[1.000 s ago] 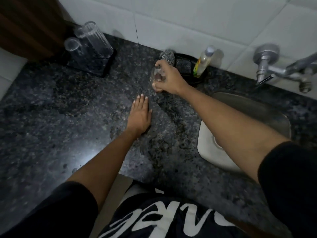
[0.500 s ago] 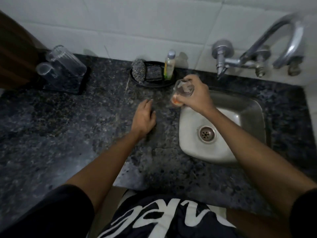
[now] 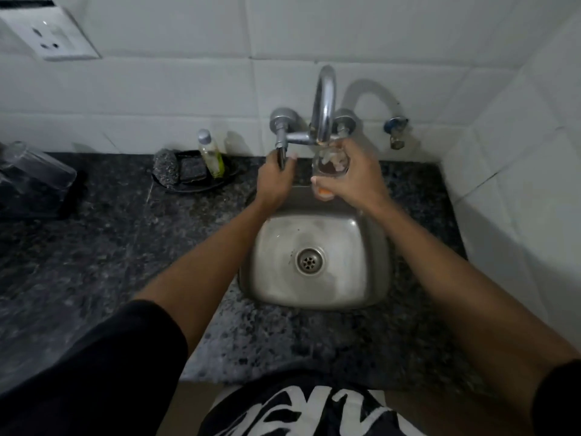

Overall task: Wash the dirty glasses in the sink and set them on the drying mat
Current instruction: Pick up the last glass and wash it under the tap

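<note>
Gripping tap lever [image 3: 280,155] now, L hand [image 3: 275,180] (off counter), glass [image 3: 330,165] under spout [image 3: 325,105]

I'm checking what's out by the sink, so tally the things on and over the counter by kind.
Glasses: 3, one in the right hand at, two on the mat
Scrubbers: 2
Soap bottle: 1
Tray: 1
Total: 7

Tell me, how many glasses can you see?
3. One glass is in the right hand, under the tap spout. Two more glasses, blurry, lie on the dark mat at the far left counter. Others may be hidden.
</note>
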